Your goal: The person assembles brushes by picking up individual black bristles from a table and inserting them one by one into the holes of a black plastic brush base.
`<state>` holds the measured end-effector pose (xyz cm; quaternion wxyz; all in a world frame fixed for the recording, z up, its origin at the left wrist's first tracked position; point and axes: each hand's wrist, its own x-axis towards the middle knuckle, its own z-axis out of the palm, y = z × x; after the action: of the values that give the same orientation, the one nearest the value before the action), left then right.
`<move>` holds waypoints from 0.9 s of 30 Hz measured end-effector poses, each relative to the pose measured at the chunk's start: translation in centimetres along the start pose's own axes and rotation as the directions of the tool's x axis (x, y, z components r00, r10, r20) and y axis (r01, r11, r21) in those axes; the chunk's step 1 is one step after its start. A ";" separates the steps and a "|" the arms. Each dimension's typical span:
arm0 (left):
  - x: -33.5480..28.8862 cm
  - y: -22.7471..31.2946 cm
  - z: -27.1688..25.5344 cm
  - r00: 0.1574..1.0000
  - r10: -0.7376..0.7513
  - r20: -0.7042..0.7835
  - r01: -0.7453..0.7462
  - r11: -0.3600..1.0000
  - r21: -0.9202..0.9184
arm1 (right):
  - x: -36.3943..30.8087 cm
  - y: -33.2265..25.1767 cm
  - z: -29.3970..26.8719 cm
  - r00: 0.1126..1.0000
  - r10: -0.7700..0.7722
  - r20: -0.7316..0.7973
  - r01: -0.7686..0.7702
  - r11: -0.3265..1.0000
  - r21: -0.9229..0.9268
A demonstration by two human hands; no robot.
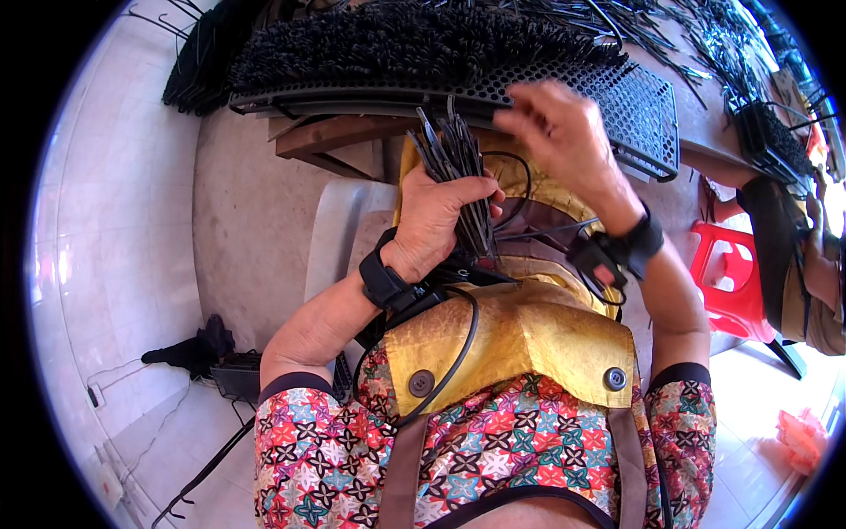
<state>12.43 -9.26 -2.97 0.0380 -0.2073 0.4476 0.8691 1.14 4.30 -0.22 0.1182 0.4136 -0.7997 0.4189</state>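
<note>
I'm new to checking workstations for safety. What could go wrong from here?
Only the left hand holds the dark strips, so some might slip out. The cable looping over the yellow apron could snag as the arms move.

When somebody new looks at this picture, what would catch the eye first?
Probably the yellow apron in the lower middle, over a colourful patterned shirt. Above it, the left hand holds a bundle of thin dark strips. Toward the right edge, a red stool also stands out.
</note>
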 end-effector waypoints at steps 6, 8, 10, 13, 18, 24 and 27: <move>-0.1 -0.1 0.7 0.999 0.047 0.002 -0.047 0.999 -0.014 | -3.6 -1.7 -0.8 0.879 0.420 0.224 -0.476 0.787 0.392; 0.2 -0.5 0.0 0.998 0.062 -0.010 -0.062 0.998 -0.009 | -2.5 -1.1 -2.3 0.922 0.386 0.038 -0.376 0.865 0.332; 0.2 -0.5 -0.2 0.997 0.073 0.012 -0.073 0.997 0.013 | -0.9 -0.1 -3.6 0.891 0.412 -0.190 -0.340 0.884 0.320; 0.2 -0.6 -0.3 0.997 0.026 0.071 -0.030 0.998 0.055 | 1.5 2.0 -3.9 0.873 0.253 -0.417 -0.176 0.961 0.215; 0.3 -0.5 -0.3 0.993 0.000 0.121 -0.009 0.997 0.079 | 3.2 4.4 -2.7 0.872 -0.047 -0.488 0.015 0.997 -0.070; -0.1 -0.3 0.1 0.994 -0.014 0.113 0.009 0.999 0.048 | 4.3 4.6 -1.6 0.880 -0.342 -0.328 0.253 0.924 -0.285; 0.0 -0.3 0.2 0.993 -0.018 0.117 0.013 0.999 0.046 | 4.6 4.9 -1.2 0.931 -0.345 -0.118 0.270 0.869 -0.414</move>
<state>12.48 -8.88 -3.11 0.0755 -0.1584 0.4623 0.8692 -5.64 4.12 0.21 0.3388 0.4626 -0.7757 0.2636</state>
